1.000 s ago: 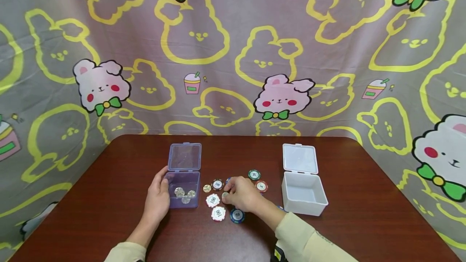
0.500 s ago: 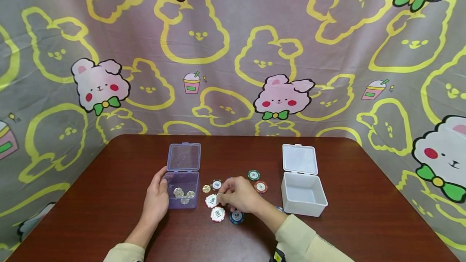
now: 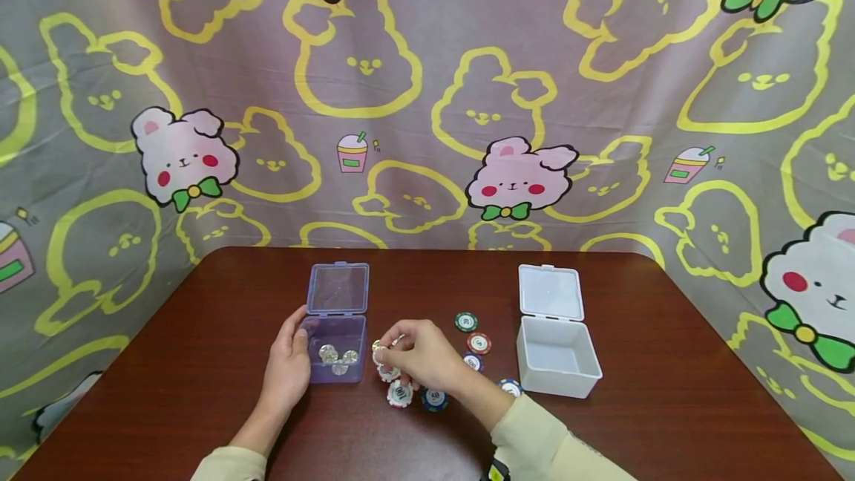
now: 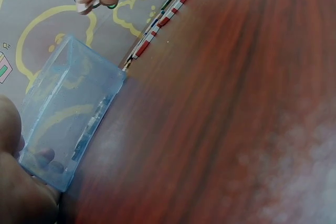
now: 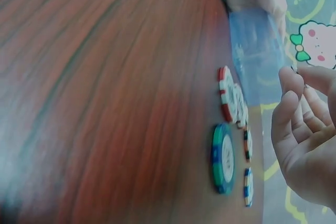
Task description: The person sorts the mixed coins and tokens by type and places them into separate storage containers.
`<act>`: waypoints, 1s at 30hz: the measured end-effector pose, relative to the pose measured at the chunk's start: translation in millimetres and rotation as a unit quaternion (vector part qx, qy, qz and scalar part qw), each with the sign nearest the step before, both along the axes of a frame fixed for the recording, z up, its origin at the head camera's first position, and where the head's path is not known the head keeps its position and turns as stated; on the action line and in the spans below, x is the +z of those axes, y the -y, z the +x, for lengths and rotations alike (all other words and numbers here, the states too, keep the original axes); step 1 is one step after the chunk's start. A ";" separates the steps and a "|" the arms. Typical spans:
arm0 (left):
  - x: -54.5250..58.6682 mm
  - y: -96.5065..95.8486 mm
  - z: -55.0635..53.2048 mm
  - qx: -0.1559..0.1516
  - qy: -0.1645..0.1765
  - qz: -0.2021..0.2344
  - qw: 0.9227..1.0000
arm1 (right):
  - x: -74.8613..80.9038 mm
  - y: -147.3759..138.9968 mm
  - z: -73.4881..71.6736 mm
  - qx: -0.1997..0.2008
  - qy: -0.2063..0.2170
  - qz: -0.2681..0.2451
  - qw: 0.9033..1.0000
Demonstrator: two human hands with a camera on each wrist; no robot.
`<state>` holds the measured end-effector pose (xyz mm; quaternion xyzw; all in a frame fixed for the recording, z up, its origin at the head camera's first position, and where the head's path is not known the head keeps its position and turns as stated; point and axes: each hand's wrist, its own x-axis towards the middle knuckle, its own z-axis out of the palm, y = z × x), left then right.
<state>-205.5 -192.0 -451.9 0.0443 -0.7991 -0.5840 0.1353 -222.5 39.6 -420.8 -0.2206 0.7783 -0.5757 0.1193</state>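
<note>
My left hand (image 3: 287,362) grips the left wall of a translucent blue-purple plastic box (image 4: 79,108), its hinged lid (image 3: 338,289) standing open behind. Several silver coins (image 3: 329,353) lie inside this box. Just to the box's right, my right hand (image 3: 424,353) pinches a small silver coin (image 3: 381,354) between thumb and fingertips, raised above the table in the left wrist view. Under and beside that hand lie poker chips: a red-and-white one (image 3: 399,394) and a blue-green one (image 5: 224,158). A gold coin (image 3: 376,345) is partly covered by the fingertips.
At the right stands a white box (image 3: 557,355), lid up, with nothing seen inside. Between the boxes lie a green chip (image 3: 466,321), a red chip (image 3: 479,343) and blue chips (image 3: 510,387). A patterned curtain (image 3: 414,95) hangs behind the brown table (image 3: 220,303).
My right hand has lifted the silver coin from among the chips and carried it left, close to the translucent box. The left hand and both boxes stay put.
</note>
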 end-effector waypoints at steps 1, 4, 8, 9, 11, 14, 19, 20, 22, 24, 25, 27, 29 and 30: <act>0.0 0.2 0.2 0.000 0.000 0.000 1.000 | 1.1 1.8 0.2 0.001 0.002 -0.007 1.000; -0.1 0.7 0.3 0.000 0.000 0.001 1.000 | 4.3 7.5 0.9 0.005 0.010 -0.024 1.000; -0.1 1.4 0.7 0.000 0.000 0.003 1.000 | 8.8 15.7 1.5 0.003 0.023 -0.038 0.999; -0.2 1.4 1.0 0.000 -0.002 0.003 1.000 | 10.0 17.7 1.5 0.003 0.026 -0.042 0.999; -0.6 1.5 1.4 0.002 -0.005 0.002 1.000 | 11.8 21.8 1.2 0.003 0.031 -0.048 0.998; -1.3 1.4 1.8 0.004 -0.010 0.002 1.000 | 14.0 27.5 0.3 0.004 0.032 -0.058 0.998; -1.8 1.1 2.4 0.008 -0.010 0.001 1.000 | 16.2 35.8 -2.1 0.001 0.042 -0.075 0.996; -1.9 1.0 2.4 0.008 -0.010 0.002 1.000 | 16.7 37.2 -2.5 -0.001 0.047 -0.077 0.996; -2.4 0.8 2.1 0.007 -0.008 0.003 1.000 | 17.6 39.6 -3.2 -0.005 0.057 -0.081 0.995; -2.9 0.6 1.6 0.005 -0.005 0.006 1.000 | 18.8 41.8 -3.8 -0.010 0.060 -0.082 0.995; -3.2 0.5 1.2 0.004 -0.003 0.006 1.000 | 19.3 42.6 -4.1 -0.014 0.062 -0.081 0.995; -3.7 0.5 0.1 0.002 -0.002 0.008 1.000 | 20.2 44.2 -4.8 -0.019 0.063 -0.080 0.995; -3.8 0.6 -0.6 0.001 -0.001 0.009 1.000 | 21.0 45.4 -5.6 -0.020 0.063 -0.080 0.995; -3.8 0.6 -0.7 0.001 -0.002 0.008 1.000 | 21.5 45.9 -5.9 -0.020 0.064 -0.080 0.994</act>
